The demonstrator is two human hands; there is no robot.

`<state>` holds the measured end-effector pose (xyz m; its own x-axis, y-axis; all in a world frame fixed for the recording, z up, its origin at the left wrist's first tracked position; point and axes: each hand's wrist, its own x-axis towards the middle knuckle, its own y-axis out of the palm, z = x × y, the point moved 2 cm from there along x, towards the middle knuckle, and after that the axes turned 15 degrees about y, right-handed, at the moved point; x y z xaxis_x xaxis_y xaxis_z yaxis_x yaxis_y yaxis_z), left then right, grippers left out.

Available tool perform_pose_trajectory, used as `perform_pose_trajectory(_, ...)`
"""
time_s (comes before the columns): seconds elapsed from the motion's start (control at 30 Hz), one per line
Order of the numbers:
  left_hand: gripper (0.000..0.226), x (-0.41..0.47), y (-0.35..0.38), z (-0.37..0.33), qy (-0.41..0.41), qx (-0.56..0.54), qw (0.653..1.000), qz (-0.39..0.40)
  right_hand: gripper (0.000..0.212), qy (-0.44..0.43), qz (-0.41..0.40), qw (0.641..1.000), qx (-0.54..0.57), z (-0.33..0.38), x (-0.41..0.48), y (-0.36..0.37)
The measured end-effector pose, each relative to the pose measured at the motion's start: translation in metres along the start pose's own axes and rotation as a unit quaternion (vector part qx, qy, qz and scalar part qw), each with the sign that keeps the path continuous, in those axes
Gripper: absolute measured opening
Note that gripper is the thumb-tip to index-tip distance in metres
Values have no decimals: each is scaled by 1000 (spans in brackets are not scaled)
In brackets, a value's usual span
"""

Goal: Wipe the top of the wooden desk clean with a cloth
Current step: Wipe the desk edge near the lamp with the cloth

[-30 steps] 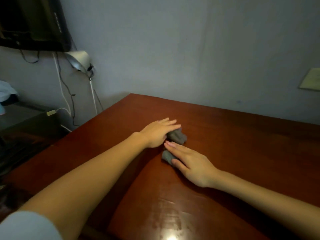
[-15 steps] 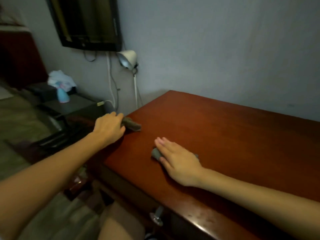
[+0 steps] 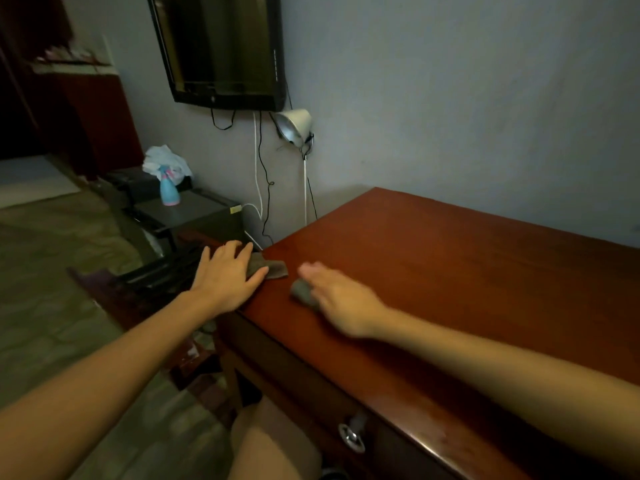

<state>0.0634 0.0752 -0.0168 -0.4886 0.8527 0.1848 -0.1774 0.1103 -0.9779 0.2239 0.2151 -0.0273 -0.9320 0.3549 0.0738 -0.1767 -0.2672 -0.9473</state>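
pressing flat with spread fingers, left hand point(image 3: 227, 277) on grey cloth point(image 3: 272, 266) at left edge of desk point(image 3: 450, 271); right hand point(image 3: 341, 299), blurred, straight-fingered on second cloth point(image 3: 303, 292).

Left grip point(image 3: 228, 277) flat, fingers spread, pressing grey cloth point(image 3: 273, 266) at the left edge of the table point(image 3: 467, 278); palm overhangs the edge. Right grip point(image 3: 341, 301) motion-blurred, fingers straight, resting on a second grey wad point(image 3: 302, 292) near the first, the two not touching. Drawer pull point(image 3: 351, 438) on table front. Wall TV point(image 3: 221, 50) and lamp point(image 3: 294, 128) behind, blue spray bottle point(image 3: 169, 190) on low stand at left.
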Motion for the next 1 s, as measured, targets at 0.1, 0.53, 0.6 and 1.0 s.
perform_pose_trajectory(0.1,67,8,0,-12,28,4,999,-20,46,171,-37,985,-7,-86,45,-31)
perform_pose_trajectory(0.53,56,75,8,-74,53,-18,998,14,55,-31,10,996,-82,-42,29,-8)
perform_pose_trajectory(0.6,57,85,11,-75,46,-28,998,12,55,-56,23,996,-67,-48,32,-9)
perform_pose_trajectory(1.0,61,169,44,-100,31,-131,991,21,54,154,15,987,-46,-214,160,-62)
